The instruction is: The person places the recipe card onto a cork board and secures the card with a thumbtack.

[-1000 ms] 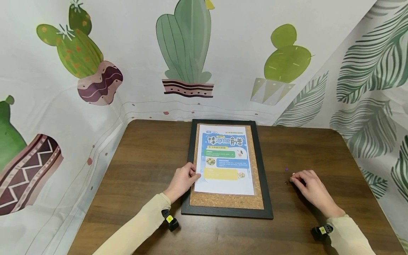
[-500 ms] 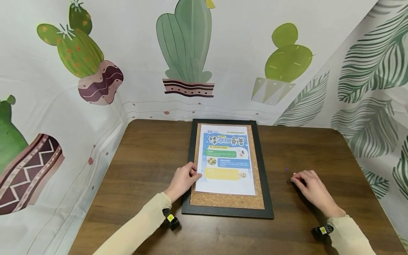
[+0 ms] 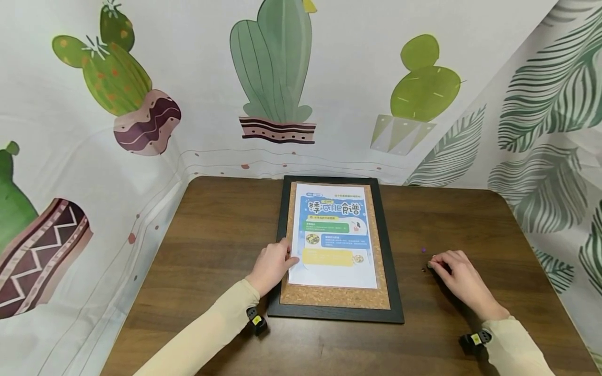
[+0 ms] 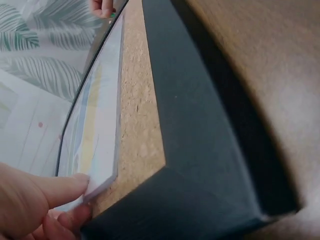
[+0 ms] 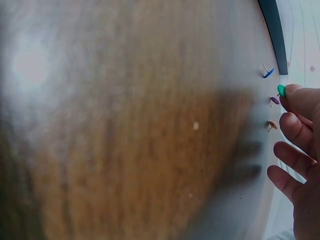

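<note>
A printed sheet with blue, green and yellow panels lies on a cork board in a black frame. My left hand pinches the sheet's left edge, thumb on top and fingers beneath, as the left wrist view shows. Right of the board, my right hand holds a green thumbtack between thumb and index finger, low over the table. Its other fingers are spread apart. Close by are a purple thumbtack, a blue thumbtack and an orange-brown thumbtack with pins showing.
The framed board rests on a brown wooden table near its back edge. A white cloth printed with cacti and leaves hangs behind and at both sides. A wrist camera is strapped to each forearm.
My left hand and forearm have shifted slightly right at the sheet's edge, with the fingers now more tucked under. The right hand has stayed nearly in place.
</note>
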Demonstrator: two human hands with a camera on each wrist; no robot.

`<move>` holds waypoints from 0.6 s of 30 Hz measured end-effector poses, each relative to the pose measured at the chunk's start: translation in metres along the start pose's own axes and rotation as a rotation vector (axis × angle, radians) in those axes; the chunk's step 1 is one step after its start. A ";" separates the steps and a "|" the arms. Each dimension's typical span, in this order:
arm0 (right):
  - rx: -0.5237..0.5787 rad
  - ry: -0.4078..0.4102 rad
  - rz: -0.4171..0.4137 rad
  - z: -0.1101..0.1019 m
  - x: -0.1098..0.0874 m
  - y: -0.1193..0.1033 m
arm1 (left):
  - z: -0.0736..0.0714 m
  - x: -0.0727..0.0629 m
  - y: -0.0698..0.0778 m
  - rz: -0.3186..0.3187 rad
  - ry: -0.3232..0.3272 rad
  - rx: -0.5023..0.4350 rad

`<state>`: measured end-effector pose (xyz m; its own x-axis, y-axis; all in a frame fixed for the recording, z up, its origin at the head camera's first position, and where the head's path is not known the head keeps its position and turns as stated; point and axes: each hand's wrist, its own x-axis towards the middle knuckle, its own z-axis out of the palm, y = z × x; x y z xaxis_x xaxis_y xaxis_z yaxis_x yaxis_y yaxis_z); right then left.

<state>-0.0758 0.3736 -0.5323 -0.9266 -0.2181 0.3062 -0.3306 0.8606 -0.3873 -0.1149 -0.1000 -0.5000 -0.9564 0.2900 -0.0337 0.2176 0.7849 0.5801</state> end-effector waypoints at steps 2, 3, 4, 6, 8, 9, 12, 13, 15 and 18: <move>0.000 0.001 -0.004 0.001 0.000 0.000 | -0.001 0.001 0.000 0.023 0.017 0.049; 0.000 0.003 -0.006 0.001 0.000 0.000 | -0.001 0.002 -0.001 0.035 0.031 0.075; 0.001 0.006 -0.007 0.001 0.001 -0.001 | -0.002 0.003 -0.002 0.045 0.045 0.108; 0.001 0.010 -0.011 0.001 0.001 -0.001 | -0.003 0.005 -0.005 0.072 0.069 0.180; -0.002 0.014 -0.016 0.000 0.002 -0.002 | -0.005 0.008 -0.010 0.093 0.077 0.232; 0.002 0.017 -0.020 0.000 0.003 -0.002 | -0.006 0.009 -0.012 0.104 0.073 0.252; -0.001 0.019 -0.033 0.001 0.006 -0.004 | -0.008 0.013 -0.018 0.123 0.030 0.271; 0.003 0.019 -0.038 0.001 0.008 -0.005 | -0.009 0.014 -0.019 0.129 0.016 0.270; 0.012 0.021 -0.045 0.001 0.012 -0.007 | -0.011 0.017 -0.022 0.138 -0.013 0.268; 0.018 0.021 -0.053 0.001 0.020 -0.012 | -0.014 0.022 -0.024 0.147 -0.057 0.266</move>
<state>-0.0907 0.3588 -0.5227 -0.9038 -0.2536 0.3448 -0.3828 0.8394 -0.3859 -0.1433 -0.1197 -0.5033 -0.8999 0.4359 -0.0152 0.4038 0.8457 0.3490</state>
